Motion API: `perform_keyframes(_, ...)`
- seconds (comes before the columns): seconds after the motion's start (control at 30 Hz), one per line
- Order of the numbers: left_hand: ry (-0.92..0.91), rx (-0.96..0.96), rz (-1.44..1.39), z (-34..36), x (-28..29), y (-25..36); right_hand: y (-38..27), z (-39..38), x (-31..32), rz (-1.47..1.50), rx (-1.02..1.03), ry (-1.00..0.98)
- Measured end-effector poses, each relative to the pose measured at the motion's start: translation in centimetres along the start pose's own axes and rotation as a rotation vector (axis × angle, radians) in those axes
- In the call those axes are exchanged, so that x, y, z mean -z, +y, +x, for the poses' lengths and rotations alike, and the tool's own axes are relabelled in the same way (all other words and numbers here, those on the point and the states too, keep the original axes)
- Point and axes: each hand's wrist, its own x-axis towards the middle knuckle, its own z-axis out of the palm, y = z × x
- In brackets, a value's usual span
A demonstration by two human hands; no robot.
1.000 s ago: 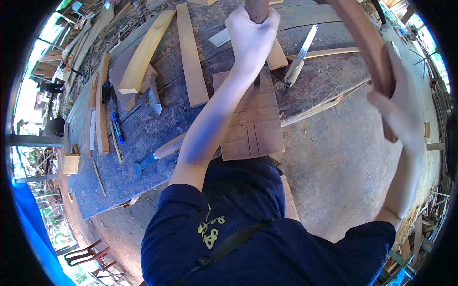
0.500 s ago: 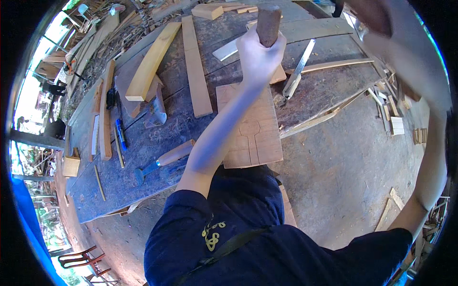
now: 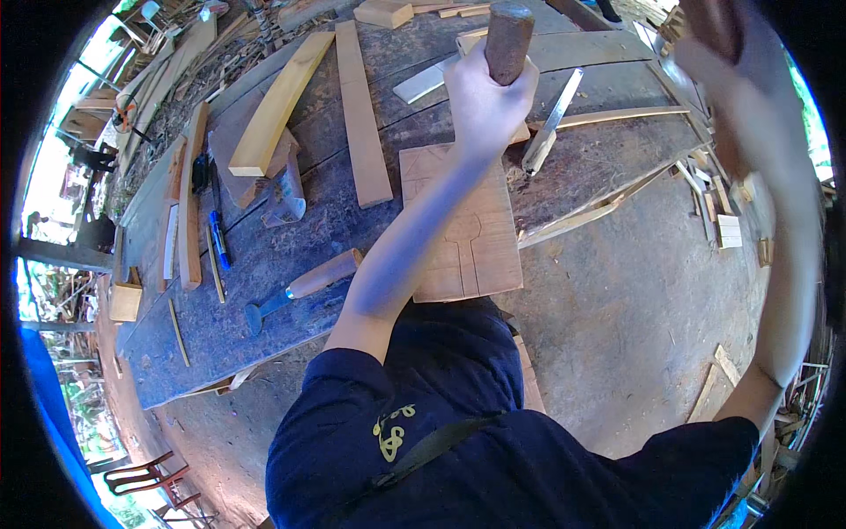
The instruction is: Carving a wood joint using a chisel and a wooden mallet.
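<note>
My left hand (image 3: 489, 101) is closed around the thick brown handle of an upright chisel (image 3: 510, 44); its blade is hidden below my fist. Under my left forearm lies a flat wooden board (image 3: 476, 251) with a pencilled outline of a rounded head on a narrow stem. Raised at the upper right, my right hand (image 3: 749, 84) is smeared by motion. It grips a dark brown wooden mallet (image 3: 718, 22), partly cut off and blurred. A second chisel (image 3: 322, 275) with a wooden handle lies left of the board. Beyond the board, at its right, rests a narrow blade with a pale handle (image 3: 555, 119).
Left on the dark worktable (image 3: 308, 313) lie a yellowish beam (image 3: 282, 106), a long plank (image 3: 361, 123), a blue marker (image 3: 219, 240) and wood strips. A long slat (image 3: 617, 116) runs along the right. Offcuts (image 3: 724, 231) lie on the floor at right.
My right hand and the mallet have swung outward to the right, still raised. My left hand keeps its hold on the chisel; the whole view has shifted slightly.
</note>
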Motion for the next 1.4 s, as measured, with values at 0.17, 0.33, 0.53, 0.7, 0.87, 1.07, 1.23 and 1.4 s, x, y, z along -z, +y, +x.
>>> perform_keyframes(0.17, 0.014, 0.009, -0.069, 0.5, -0.2, -1.2, -7.4, 1.9, 0.2, -0.215, 0.024, -0.018)
perform_keyframes(0.33, 0.000, 0.048, -0.064, 0.1, -0.6, 0.3, -4.0, 2.2, 3.5, 0.013, -0.002, 0.280)
perform_keyframes(0.53, -0.018, 0.039, -0.062, -0.6, -0.6, 0.3, -9.7, 0.7, 0.4, -0.091, 0.031, -0.031)
perform_keyframes(0.7, -0.033, -0.011, -0.032, -0.9, 0.0, 0.4, -9.1, -0.3, 0.6, -0.080, 0.045, 0.023)
perform_keyframes(0.87, 0.047, -0.002, -0.050, -0.9, 0.8, 0.3, -7.5, -3.8, -7.4, 0.593, -0.320, 0.082)
perform_keyframes(1.07, 0.056, 0.109, -0.158, -1.3, 1.5, 0.5, -6.2, -6.5, -19.7, 1.176, -0.564, 0.083)
perform_keyframes(1.23, 0.073, 0.115, -0.208, -1.8, 2.3, 0.6, -7.2, -5.6, -24.0, 1.439, -0.624, 0.080)
perform_keyframes(1.4, 0.049, 0.185, -0.235, -1.5, 3.1, 0.1, -8.0, -4.8, -23.6, 1.480, -0.700, 0.017)
